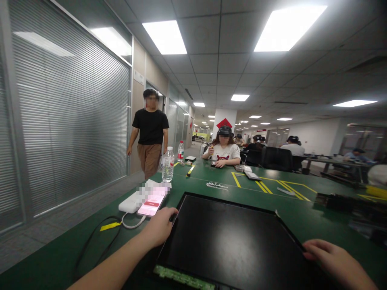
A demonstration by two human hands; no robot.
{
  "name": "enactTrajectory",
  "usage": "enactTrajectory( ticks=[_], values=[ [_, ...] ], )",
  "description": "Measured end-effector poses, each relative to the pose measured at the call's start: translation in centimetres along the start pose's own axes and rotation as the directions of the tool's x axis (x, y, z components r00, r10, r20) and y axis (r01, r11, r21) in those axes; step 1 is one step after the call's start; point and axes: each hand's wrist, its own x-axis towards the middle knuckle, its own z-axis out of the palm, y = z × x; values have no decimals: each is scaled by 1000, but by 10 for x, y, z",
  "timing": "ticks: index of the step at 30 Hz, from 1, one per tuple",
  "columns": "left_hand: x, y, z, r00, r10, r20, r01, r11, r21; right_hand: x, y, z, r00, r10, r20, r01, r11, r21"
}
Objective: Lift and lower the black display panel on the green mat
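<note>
Here's my left hand (163, 226), arm stretched forward across the table's left side, fingers bent round the upper left edge of a black panel (223, 237). My right hand (328, 251) comes in from the lower right, wrist low, fingers narrowed to a pinch on the opposite edge. So both hands are on it, and the panel sits right in front of me over the green table (187, 186). It's flat, dark and glossy, thin-rimmed, with a pale glare on its face and a green circuit strip (181, 277) along its near side. Just past my left hand: a phone (152, 203), screen glowing pink, cabled, beside a white power bank (129, 204). Beyond those stands a clear bottle (167, 167), white-capped and upright, and behind it a smaller red-capped bottle (180, 152). Farther off, there's a small round bowl (240, 168); its contents are too small to make out. A seated person (225, 152) works across the table, while another (150, 127), in black, is upright at left.
</note>
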Motion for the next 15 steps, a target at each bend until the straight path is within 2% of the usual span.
enactTrajectory(
  ticks=[15],
  values=[
    [-1, 2, 1, 1000, -3, 1, 3, 1000, -8, -8, -9, -1, 999, -45, -8, 45, 999, -13]
  ],
)
